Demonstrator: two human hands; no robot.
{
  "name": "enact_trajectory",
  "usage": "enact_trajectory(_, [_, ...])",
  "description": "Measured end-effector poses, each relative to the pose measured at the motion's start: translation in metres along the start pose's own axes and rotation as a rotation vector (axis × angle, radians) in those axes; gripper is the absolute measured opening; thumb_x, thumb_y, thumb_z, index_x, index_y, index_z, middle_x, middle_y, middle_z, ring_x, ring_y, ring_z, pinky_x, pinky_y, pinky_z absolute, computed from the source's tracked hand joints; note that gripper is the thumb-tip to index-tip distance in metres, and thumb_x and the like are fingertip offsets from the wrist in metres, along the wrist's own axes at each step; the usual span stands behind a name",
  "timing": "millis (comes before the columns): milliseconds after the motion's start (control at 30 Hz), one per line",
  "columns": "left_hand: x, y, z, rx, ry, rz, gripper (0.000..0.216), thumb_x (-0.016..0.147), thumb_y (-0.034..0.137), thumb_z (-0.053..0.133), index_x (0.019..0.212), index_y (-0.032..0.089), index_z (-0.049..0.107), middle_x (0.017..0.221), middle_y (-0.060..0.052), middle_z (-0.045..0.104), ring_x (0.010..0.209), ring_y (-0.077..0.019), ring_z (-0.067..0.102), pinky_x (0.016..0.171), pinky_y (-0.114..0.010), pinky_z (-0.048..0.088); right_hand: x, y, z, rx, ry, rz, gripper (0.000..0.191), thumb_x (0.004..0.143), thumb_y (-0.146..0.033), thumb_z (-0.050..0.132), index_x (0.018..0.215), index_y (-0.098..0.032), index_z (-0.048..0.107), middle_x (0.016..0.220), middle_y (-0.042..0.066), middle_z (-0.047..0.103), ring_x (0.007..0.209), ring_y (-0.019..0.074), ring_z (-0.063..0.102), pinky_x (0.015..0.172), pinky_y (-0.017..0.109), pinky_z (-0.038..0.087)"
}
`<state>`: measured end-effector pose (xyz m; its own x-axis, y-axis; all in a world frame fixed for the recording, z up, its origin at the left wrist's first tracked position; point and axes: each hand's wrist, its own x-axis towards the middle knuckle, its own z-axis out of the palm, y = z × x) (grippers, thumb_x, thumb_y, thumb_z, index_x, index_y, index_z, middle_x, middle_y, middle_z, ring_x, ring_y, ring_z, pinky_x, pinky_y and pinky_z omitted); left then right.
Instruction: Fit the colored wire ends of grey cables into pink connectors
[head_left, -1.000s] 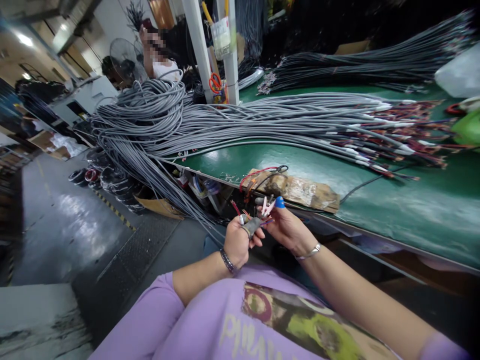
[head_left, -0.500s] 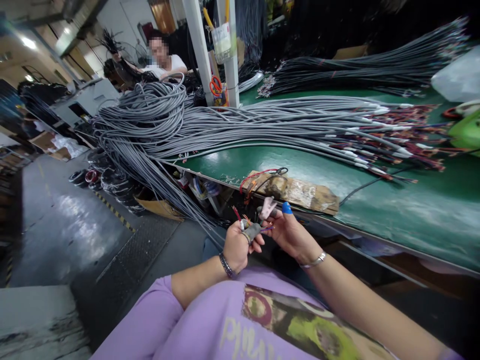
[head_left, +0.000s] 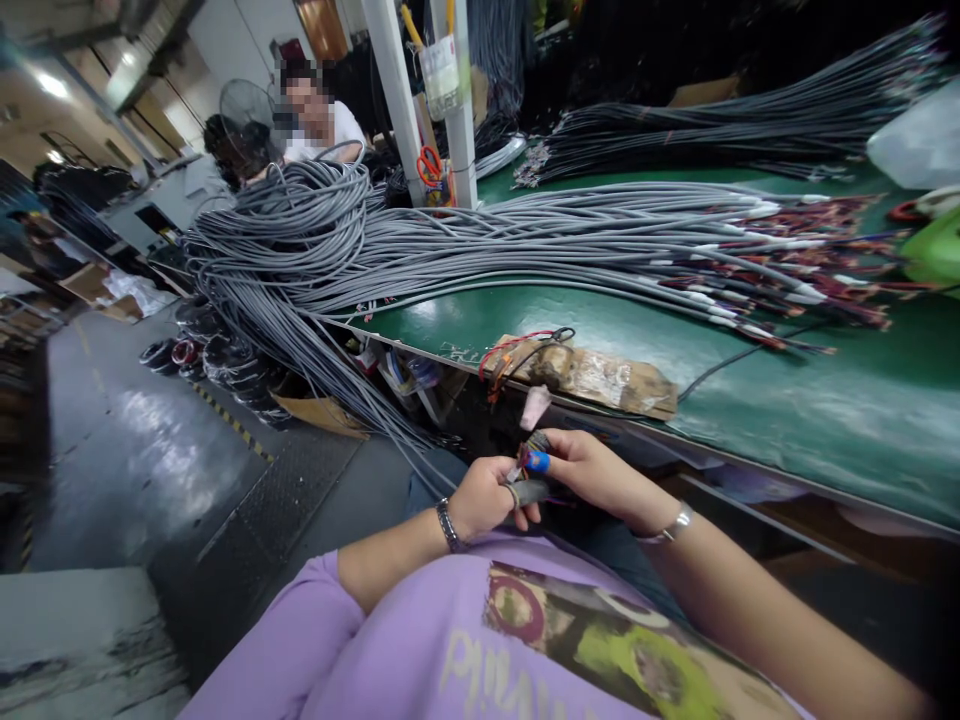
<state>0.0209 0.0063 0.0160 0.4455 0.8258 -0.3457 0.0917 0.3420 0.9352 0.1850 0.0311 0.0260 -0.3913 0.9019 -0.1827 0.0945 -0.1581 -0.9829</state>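
Note:
Below the table edge, my left hand (head_left: 480, 496) is closed around the end of a grey cable (head_left: 528, 491). My right hand (head_left: 596, 474), with a blue cover on one fingertip, pinches the cable's small wires and a dark connector (head_left: 535, 442) right beside the left hand. A pale pink piece (head_left: 535, 404) sticks up just above both hands. The cable's length drops away under the table and is hidden.
A big bundle of grey cables (head_left: 465, 240) lies across the green table (head_left: 787, 400), with coloured wire ends (head_left: 810, 260) at the right. A taped cardboard block (head_left: 600, 375) sits at the table edge. Another person (head_left: 319, 115) sits behind the cable pile. Orange scissors (head_left: 430, 165) hang on a white post.
Both hands have dropped lower and closer to my body. My right fingers have closed in on the wire ends, which stood spread out before.

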Motion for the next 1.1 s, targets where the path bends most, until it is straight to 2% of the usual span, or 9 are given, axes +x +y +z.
enact_trajectory(100, [0.001, 0.000, -0.003, 0.028, -0.001, -0.017, 0.036, 0.069, 0.047, 0.069, 0.060, 0.015, 0.053, 0.051, -0.001, 0.059, 0.037, -0.0078, 0.049, 0.036, -0.019, 0.027, -0.001, 0.001, 0.003, -0.011, 0.043, -0.027, 0.038, 0.066, -0.055, 0.074, 0.065, -0.018, 0.064, 0.060, 0.001, 0.061, 0.056, 0.0136, 0.050, 0.055, 0.026, 0.041])
enact_trajectory(233, [0.005, -0.002, -0.005, -0.093, 0.189, 0.044, 0.037, 0.071, 0.049, 0.066, 0.064, 0.016, 0.051, 0.051, 0.000, 0.059, 0.035, -0.0068, 0.048, 0.034, -0.018, 0.023, -0.001, 0.013, 0.001, 0.183, 0.169, 0.004, 0.045, 0.065, -0.062, 0.072, 0.070, -0.018, 0.064, 0.068, 0.003, 0.063, 0.060, 0.0143, 0.054, 0.061, 0.028, 0.046])
enact_trajectory(400, [0.009, -0.004, -0.004, -0.221, 0.355, 0.090, 0.035, 0.071, 0.048, 0.066, 0.070, 0.017, 0.050, 0.053, 0.001, 0.059, 0.038, -0.0068, 0.051, 0.035, -0.017, 0.023, -0.005, 0.026, 0.009, 0.347, 0.119, 0.053, 0.043, 0.065, -0.056, 0.076, 0.081, -0.018, 0.064, 0.073, 0.002, 0.061, 0.062, 0.0128, 0.053, 0.062, 0.029, 0.049])
enact_trajectory(500, [0.010, -0.005, -0.003, -0.232, 0.336, 0.092, 0.038, 0.070, 0.051, 0.066, 0.069, 0.017, 0.050, 0.053, 0.001, 0.060, 0.038, -0.0068, 0.050, 0.036, -0.017, 0.025, -0.005, 0.025, 0.019, 0.298, 0.208, -0.042, 0.037, 0.067, -0.050, 0.077, 0.075, -0.018, 0.061, 0.066, 0.001, 0.059, 0.059, 0.0127, 0.050, 0.057, 0.027, 0.044])
enact_trajectory(567, [0.008, -0.005, -0.004, -0.194, 0.248, 0.087, 0.040, 0.071, 0.053, 0.066, 0.068, 0.016, 0.051, 0.054, 0.000, 0.060, 0.039, -0.0075, 0.052, 0.036, -0.018, 0.026, -0.004, 0.021, 0.024, 0.277, 0.235, -0.076, 0.035, 0.068, -0.051, 0.075, 0.070, -0.019, 0.060, 0.062, 0.000, 0.058, 0.057, 0.0130, 0.050, 0.055, 0.027, 0.042])
enact_trajectory(700, [0.003, -0.006, -0.007, -0.060, 0.065, 0.096, 0.040, 0.070, 0.053, 0.069, 0.071, 0.015, 0.057, 0.053, -0.001, 0.060, 0.040, -0.0090, 0.053, 0.038, -0.019, 0.031, -0.004, 0.012, 0.026, 0.243, 0.147, -0.055, 0.034, 0.069, -0.052, 0.072, 0.070, -0.020, 0.059, 0.059, 0.000, 0.059, 0.051, 0.0135, 0.050, 0.054, 0.028, 0.041])
enact_trajectory(800, [0.001, -0.006, -0.007, -0.088, 0.119, 0.122, 0.042, 0.069, 0.054, 0.070, 0.068, 0.015, 0.055, 0.052, -0.001, 0.060, 0.039, -0.0083, 0.051, 0.039, -0.019, 0.031, -0.002, 0.010, 0.026, 0.200, 0.170, -0.064, 0.036, 0.069, -0.053, 0.072, 0.069, -0.020, 0.059, 0.058, 0.000, 0.058, 0.052, 0.0131, 0.048, 0.054, 0.028, 0.040])
enact_trajectory(933, [0.005, -0.008, -0.005, -0.241, 0.258, 0.115, 0.042, 0.067, 0.054, 0.069, 0.067, 0.016, 0.050, 0.052, 0.000, 0.060, 0.037, -0.0075, 0.051, 0.035, -0.019, 0.022, 0.001, 0.015, 0.025, 0.212, 0.257, -0.075, 0.036, 0.068, -0.052, 0.074, 0.069, -0.019, 0.058, 0.061, -0.001, 0.057, 0.055, 0.0125, 0.047, 0.054, 0.027, 0.038])
enact_trajectory(1100, [0.009, -0.011, -0.005, -0.313, 0.290, 0.084, 0.039, 0.067, 0.050, 0.069, 0.069, 0.017, 0.049, 0.052, 0.001, 0.060, 0.036, -0.0073, 0.050, 0.035, -0.018, 0.020, 0.004, 0.022, 0.026, 0.288, 0.259, -0.041, 0.036, 0.067, -0.051, 0.074, 0.069, -0.019, 0.057, 0.060, -0.002, 0.054, 0.054, 0.0116, 0.044, 0.054, 0.027, 0.036])
